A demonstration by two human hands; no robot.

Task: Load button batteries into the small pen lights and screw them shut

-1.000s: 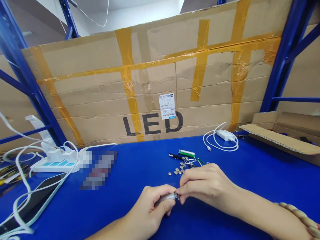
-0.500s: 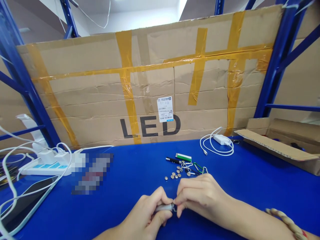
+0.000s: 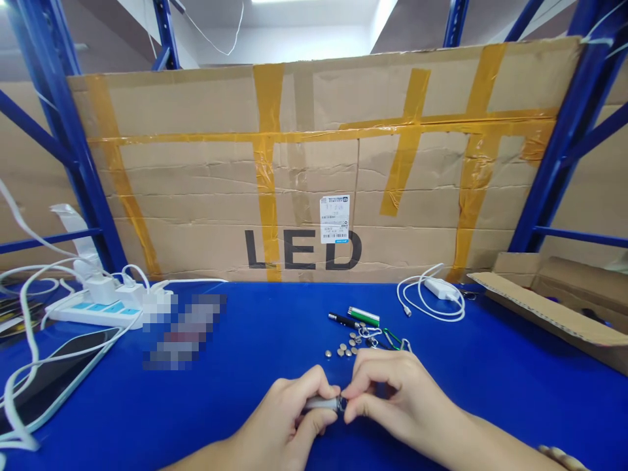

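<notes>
I hold silvery tube (image 3: 321,404) above worktop (image 3: 245,373), nearside of button cells (image 3: 342,348); left hand's (image 3: 289,418) fingers clamp barrel, seemingly for steadiness, freeing right hand's (image 3: 395,386) fingers to pinch at ringed end.

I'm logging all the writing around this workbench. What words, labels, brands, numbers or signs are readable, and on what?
"LED": large black letters on the cardboard panel.
White label on that panel: printed lines and a barcode, too small to read.
Black pen-shaped item: tiny pale marks, unreadable.
Pixelated patch on the table: blurred out.
Silver cylinder in the hands: no legible text.
</notes>
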